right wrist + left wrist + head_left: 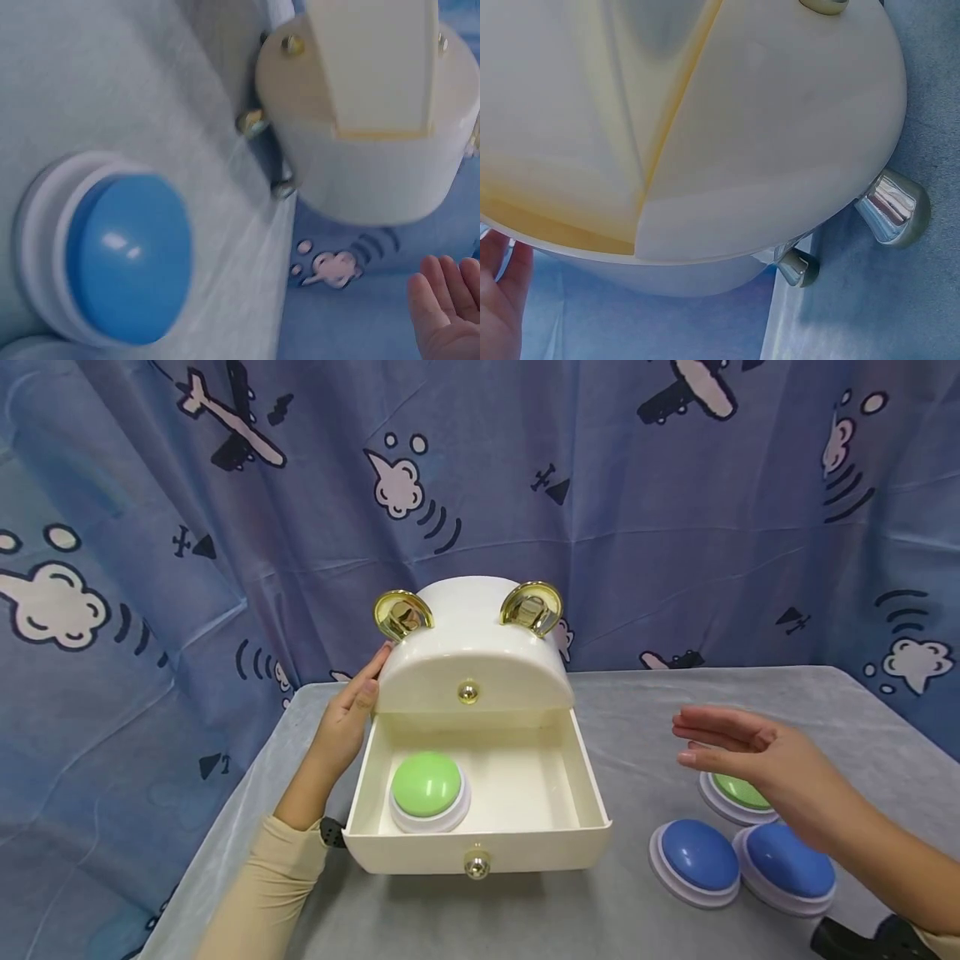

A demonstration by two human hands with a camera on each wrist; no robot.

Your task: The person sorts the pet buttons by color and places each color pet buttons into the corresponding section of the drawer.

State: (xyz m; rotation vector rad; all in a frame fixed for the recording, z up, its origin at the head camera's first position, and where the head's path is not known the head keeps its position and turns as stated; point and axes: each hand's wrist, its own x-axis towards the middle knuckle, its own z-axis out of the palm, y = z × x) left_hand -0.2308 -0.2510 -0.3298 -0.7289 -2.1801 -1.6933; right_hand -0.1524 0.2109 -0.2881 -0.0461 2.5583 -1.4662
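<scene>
A white cabinet [474, 610] with golden round ears stands at the middle of the table, its drawer [525, 785] pulled out toward me. In the drawer's left part sits a push button with a green dome [426, 785] on a white base. My left hand [341, 731] rests against the cabinet's left side, just below the ear, with its fingers extended. To the right, my right hand [765, 756] hovers with straight fingers and holds nothing. Under it, partly hidden, lies another green button [738, 792], with a blue button [699, 856] and a second blue button [791, 860] nearer me.
Golden knobs sit on the cabinet front [468, 692] and the drawer front [477, 865]. Short metallic feet [891, 208] carry the cabinet. Grey cloth covers the table [622, 735], and a blue patterned curtain [487, 460] hangs close behind.
</scene>
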